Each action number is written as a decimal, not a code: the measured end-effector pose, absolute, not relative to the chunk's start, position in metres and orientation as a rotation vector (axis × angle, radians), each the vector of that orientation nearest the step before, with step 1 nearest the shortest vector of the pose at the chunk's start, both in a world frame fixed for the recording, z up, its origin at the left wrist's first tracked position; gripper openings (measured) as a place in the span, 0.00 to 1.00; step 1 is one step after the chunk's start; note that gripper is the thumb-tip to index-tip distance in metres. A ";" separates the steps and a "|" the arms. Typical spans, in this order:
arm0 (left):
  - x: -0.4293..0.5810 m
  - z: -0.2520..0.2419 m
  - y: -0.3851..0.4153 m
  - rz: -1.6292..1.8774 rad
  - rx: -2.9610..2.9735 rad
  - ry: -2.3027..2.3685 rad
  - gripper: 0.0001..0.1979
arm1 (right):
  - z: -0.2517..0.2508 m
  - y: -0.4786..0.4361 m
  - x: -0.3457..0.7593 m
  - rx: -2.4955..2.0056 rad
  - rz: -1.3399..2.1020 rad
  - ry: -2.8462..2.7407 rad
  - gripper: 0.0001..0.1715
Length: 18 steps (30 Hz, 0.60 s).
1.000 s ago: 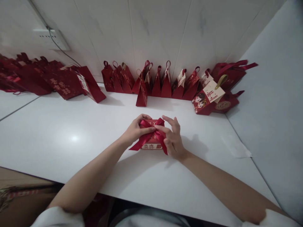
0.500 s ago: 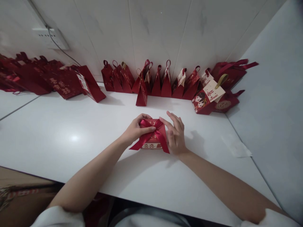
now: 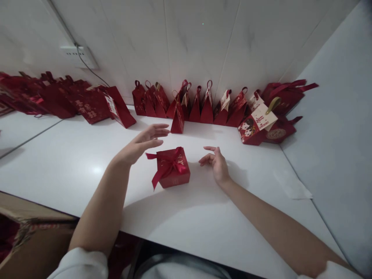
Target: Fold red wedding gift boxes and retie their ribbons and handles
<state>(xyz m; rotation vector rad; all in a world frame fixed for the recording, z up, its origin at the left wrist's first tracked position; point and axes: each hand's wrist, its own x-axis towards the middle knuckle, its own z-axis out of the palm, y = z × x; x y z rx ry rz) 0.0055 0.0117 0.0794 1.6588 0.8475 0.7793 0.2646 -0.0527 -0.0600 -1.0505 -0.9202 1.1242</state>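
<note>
A red gift box [image 3: 177, 179] tied with a dark red ribbon bow [image 3: 171, 164] stands on the white table in front of me. Its ribbon tails hang over the left side. My left hand [image 3: 143, 143] hovers above and to the left of the box, fingers stretched and thumb apart, touching nothing. To the right of the box is my right hand [image 3: 216, 164], its fingers loosely curved and apart, with a gap between them and the box.
Several small red peaked gift boxes [image 3: 207, 106] line the wall, one [image 3: 177, 122] standing forward. Larger red bags [image 3: 90, 104] are at the left, more boxes [image 3: 255, 126] at the right corner. A cardboard box [image 3: 40, 244] sits below the table edge [image 3: 162, 242].
Both hands have let go of the gift box. My left hand moved up and left; my right hand drew clear of it. The box has turned, showing another side.
</note>
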 end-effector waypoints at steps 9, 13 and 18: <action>0.047 0.085 -0.021 0.357 2.068 1.043 0.43 | -0.060 -0.055 0.263 -1.089 1.146 -0.990 0.32; 0.053 0.103 -0.022 0.322 2.032 1.209 0.34 | -0.060 -0.056 0.262 -1.067 1.136 -1.018 0.30; -0.015 0.173 -0.032 0.334 2.133 1.488 0.30 | -0.061 -0.060 0.262 -1.147 1.076 -1.141 0.23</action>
